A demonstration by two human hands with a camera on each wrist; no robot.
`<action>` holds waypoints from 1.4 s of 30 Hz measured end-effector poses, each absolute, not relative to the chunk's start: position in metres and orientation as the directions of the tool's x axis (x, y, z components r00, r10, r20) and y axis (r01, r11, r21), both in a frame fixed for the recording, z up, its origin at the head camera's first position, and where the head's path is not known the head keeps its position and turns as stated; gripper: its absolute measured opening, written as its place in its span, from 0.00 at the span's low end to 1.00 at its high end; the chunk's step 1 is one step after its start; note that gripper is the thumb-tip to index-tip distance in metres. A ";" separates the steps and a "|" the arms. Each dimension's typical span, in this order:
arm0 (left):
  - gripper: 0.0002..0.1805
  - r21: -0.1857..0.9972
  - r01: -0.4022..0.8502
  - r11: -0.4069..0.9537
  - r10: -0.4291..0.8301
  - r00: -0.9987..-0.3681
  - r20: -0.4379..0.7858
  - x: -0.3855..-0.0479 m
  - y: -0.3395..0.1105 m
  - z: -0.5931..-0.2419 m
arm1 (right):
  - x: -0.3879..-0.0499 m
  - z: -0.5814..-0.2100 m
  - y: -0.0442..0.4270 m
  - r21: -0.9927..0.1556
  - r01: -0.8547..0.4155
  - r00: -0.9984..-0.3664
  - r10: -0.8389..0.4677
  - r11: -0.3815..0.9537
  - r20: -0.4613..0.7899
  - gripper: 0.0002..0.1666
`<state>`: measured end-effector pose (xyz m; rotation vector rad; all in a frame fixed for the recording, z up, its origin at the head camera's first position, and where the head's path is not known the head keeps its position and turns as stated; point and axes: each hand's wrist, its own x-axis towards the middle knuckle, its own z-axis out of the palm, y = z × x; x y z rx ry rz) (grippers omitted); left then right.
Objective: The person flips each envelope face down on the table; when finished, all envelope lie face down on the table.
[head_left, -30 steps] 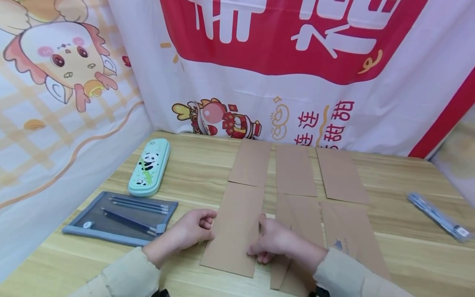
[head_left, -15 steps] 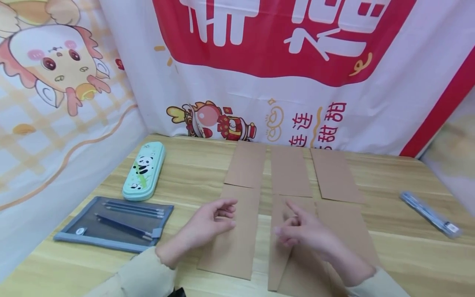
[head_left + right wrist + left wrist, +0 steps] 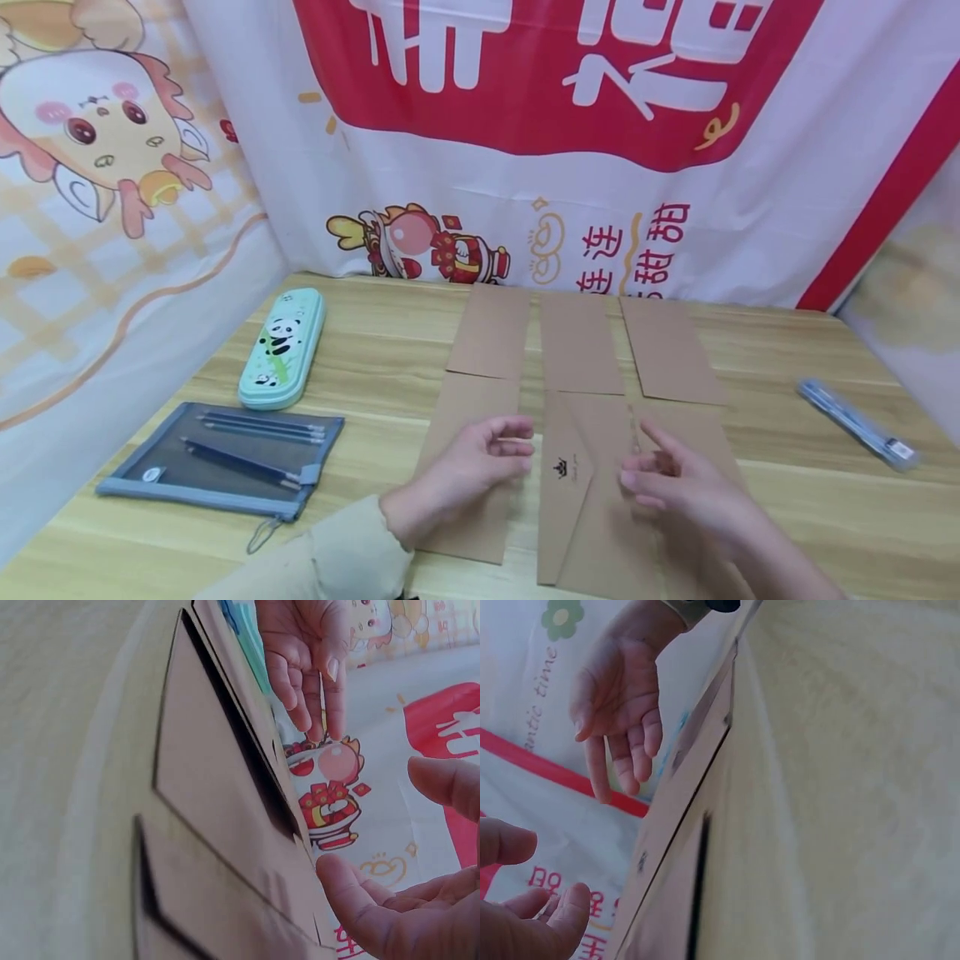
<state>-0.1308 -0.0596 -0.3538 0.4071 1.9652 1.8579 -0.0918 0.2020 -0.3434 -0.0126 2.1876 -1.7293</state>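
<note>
Brown kraft envelopes lie flat in two rows on the wooden table. My left hand (image 3: 480, 462) hovers over the front left envelope (image 3: 465, 404), fingers relaxed and holding nothing. Beside it, the front middle envelope (image 3: 611, 483) shows its flap, with a small crown print and lettering. My right hand (image 3: 678, 483) hangs loosely between that one and the front right envelope (image 3: 708, 425), which it partly covers. In the left wrist view the right hand (image 3: 626, 712) appears with loosely extended fingers above the envelopes. Behind lie the back left (image 3: 491, 329), back middle (image 3: 577, 342) and back right (image 3: 671, 350) envelopes.
A mint panda pencil case (image 3: 283, 350) and a blue-grey mesh zip pouch (image 3: 217, 467) with pencils on it or inside lie at the left. A pale blue slim packet (image 3: 855, 421) lies at the right. Printed cloth (image 3: 420, 175) hangs behind the table.
Both hands have let go of the front left envelope, lifted and moved right. The front middle envelope's printed flap has come into sight. The head view has turned slightly.
</note>
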 end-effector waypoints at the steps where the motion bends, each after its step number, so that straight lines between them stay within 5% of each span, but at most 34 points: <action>1: 0.29 0.995 -0.082 0.061 0.480 -0.872 -0.101 -0.130 -0.057 -0.356 | -0.091 -0.345 0.205 -0.942 0.217 -0.936 -0.220 0.258 -0.275 0.52; 13: 0.35 0.985 -0.164 0.053 0.475 -0.863 -0.169 -0.127 -0.046 -0.365 | -0.088 -0.354 0.216 -0.938 0.226 -0.912 -0.281 0.263 -0.298 0.51; 27: 0.30 0.980 -0.200 0.011 0.449 -0.875 -0.184 -0.127 -0.040 -0.366 | -0.091 -0.356 0.217 -0.926 0.201 -0.901 -0.311 0.320 -0.303 0.48; 42: 0.31 0.991 -0.121 0.049 0.402 -0.906 -0.130 -0.123 -0.058 -0.359 | -0.098 -0.357 0.202 -0.944 0.170 -0.891 -0.365 0.284 -0.270 0.46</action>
